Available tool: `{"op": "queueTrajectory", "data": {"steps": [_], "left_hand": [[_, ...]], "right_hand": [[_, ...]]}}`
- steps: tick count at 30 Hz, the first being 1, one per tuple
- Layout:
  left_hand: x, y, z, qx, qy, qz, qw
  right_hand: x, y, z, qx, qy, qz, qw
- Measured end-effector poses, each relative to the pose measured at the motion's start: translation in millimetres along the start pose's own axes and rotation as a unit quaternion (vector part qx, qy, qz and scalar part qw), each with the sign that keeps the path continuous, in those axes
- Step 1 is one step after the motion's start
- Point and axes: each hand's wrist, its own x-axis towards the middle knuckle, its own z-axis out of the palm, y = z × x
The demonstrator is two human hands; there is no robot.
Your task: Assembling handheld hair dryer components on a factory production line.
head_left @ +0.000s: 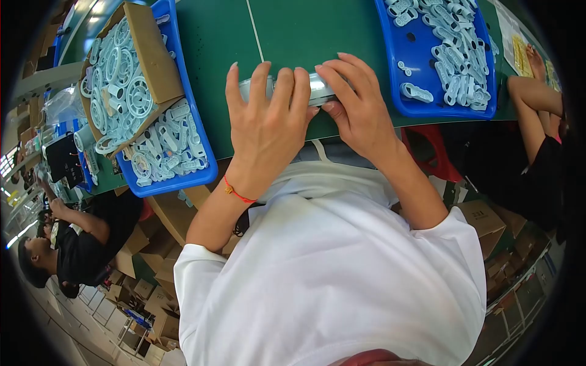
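Observation:
Over the green table, both my hands are on a pale, glossy plastic housing (320, 88). My left hand (268, 119) lies across its left part, the fingers bent over the top and hiding much of it. At the right end, my right hand (360, 107) grips it, thumb on the near side and fingertips on the far side. The housing runs sideways; a rounded pale piece of it shows between the left thumb side and fingers. Its exact kind is covered by my fingers.
A blue tray (210, 161) on the left holds pale plastic parts and a tilted cardboard box (160, 67) of round grilles and other parts. On the right, another blue tray (415, 61) holds small pale parts. A red stool (436, 152) and co-workers sit nearby.

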Motion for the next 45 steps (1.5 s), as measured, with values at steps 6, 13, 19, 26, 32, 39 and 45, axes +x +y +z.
{"op": "queueTrajectory", "data": {"steps": [6, 13, 19, 26, 32, 39, 45], "left_hand": [[-1.9, -3.7, 7.4, -0.045, 0.042, 0.023, 0.998], [-0.8, -4.2, 9.1, -0.053, 0.062, 0.022, 0.996], [0.0, 1.1, -1.4, 0.009, 0.038, 0.029, 0.999], [7.8, 2.5, -2.8, -0.062, -0.038, 0.079, 0.994], [12.0, -4.8, -2.8, -0.114, -0.061, 0.092, 0.987], [9.5, -0.2, 7.9, -0.108, 0.025, 0.086, 0.990], [5.2, 0.5, 8.3, -0.081, 0.016, 0.087, 0.993]], "right_hand": [[-1.0, 0.4, 3.9, -0.008, 0.027, -0.006, 1.000], [1.4, 2.8, 2.4, 0.002, 0.035, -0.007, 0.999], [2.9, 1.0, -15.2, 0.034, -0.045, 0.022, 0.998], [9.4, -10.3, -22.8, 0.023, -0.125, -0.004, 0.992], [32.2, -6.7, -21.5, 0.070, -0.177, -0.057, 0.980], [38.9, 0.6, -17.0, 0.108, -0.228, -0.050, 0.966], [28.3, -0.8, -12.1, 0.053, -0.143, -0.095, 0.984]]}}
